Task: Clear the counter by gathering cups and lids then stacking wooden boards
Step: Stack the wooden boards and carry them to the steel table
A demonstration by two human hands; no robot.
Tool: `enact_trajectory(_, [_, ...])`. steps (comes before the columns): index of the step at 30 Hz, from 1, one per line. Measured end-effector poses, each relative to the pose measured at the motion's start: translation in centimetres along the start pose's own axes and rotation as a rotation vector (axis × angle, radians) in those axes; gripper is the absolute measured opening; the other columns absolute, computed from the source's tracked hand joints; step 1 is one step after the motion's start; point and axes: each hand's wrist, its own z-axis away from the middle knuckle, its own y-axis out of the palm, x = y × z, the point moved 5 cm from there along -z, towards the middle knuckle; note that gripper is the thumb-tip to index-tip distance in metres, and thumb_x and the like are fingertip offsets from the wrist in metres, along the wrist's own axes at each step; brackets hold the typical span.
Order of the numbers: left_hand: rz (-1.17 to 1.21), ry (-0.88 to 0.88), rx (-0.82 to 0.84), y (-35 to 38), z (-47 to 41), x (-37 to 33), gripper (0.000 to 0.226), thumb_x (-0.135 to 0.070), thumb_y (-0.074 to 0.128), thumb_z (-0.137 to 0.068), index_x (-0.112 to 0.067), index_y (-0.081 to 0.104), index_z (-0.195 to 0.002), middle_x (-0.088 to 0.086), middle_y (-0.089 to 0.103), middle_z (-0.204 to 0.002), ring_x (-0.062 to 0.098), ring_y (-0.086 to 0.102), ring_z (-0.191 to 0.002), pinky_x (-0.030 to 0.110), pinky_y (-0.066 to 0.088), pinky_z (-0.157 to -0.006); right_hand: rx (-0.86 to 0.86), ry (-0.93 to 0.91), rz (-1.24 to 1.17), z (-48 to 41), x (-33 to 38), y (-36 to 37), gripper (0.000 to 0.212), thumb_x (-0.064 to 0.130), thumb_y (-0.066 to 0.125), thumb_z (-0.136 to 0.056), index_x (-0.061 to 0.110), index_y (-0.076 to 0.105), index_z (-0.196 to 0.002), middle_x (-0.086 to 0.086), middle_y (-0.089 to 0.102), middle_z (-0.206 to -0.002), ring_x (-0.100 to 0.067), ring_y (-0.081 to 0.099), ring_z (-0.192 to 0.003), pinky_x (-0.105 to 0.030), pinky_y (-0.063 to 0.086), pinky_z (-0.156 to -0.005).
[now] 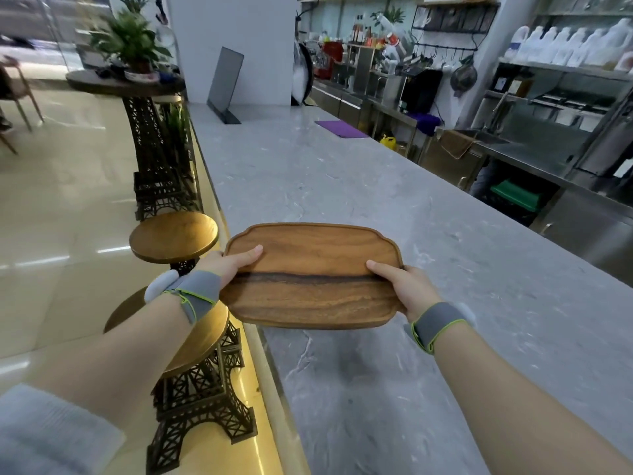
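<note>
Brown scalloped-edge wooden board (311, 275) is held up above the near edge of the grey marble table (342, 173). Left hand (233, 264) clamps its 9 o'clock edge, thumb on top; right hand (406, 287) clamps the 3 o'clock edge likewise.

Both forearms extend forward from the lower corners of the view, bare to the wrists. Left hand (228, 264) grips the left edge of the wooden board (311, 274), thumb laid flat on top, remaining fingers hidden beneath. Right hand (404, 286) grips the right edge in the same manner, thumb on top pointing inward. Each wrist carries a grey band with green trim. A pale sleeve is pushed up near the left elbow.
</note>
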Motion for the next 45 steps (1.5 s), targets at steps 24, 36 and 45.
enact_trajectory(24, [0.246,-0.118,-0.279,-31.8,0.5,7.1,0.098,-0.057,0.08,-0.053,-0.006,0.045,-0.129,0.015,0.055,-0.127,0.035,0.055,-0.112,0.047,0.045,-0.1,0.381,-0.054,0.103,3.5,4.0,33.0,0.055,0.033,0.084,-0.062,0.006,0.064,-0.104,-0.012,0.072,-0.098,-0.029,0.071,-0.087,-0.04,0.059,-0.077])
enact_trajectory(36, [0.379,-0.162,-0.559,-50.9,10.0,15.7,0.117,-0.062,0.084,-0.029,-0.003,0.05,-0.124,0.014,0.062,-0.117,0.033,0.063,-0.1,0.046,0.052,-0.093,0.674,-0.088,0.215,12.9,2.6,53.8,0.065,0.04,0.086,-0.056,0.004,0.064,-0.106,-0.013,0.072,-0.095,-0.028,0.072,-0.077,-0.033,0.059,-0.066])
enact_trajectory(45, [0.49,-0.178,-0.803,-60.4,21.2,20.8,0.109,-0.062,0.082,-0.034,-0.007,0.052,-0.123,0.015,0.064,-0.114,0.034,0.064,-0.097,0.047,0.052,-0.092,0.904,-0.136,0.265,24.6,3.7,65.1,0.063,0.029,0.083,-0.065,-0.002,0.059,-0.115,-0.017,0.069,-0.104,-0.028,0.068,-0.081,-0.029,0.053,-0.058])
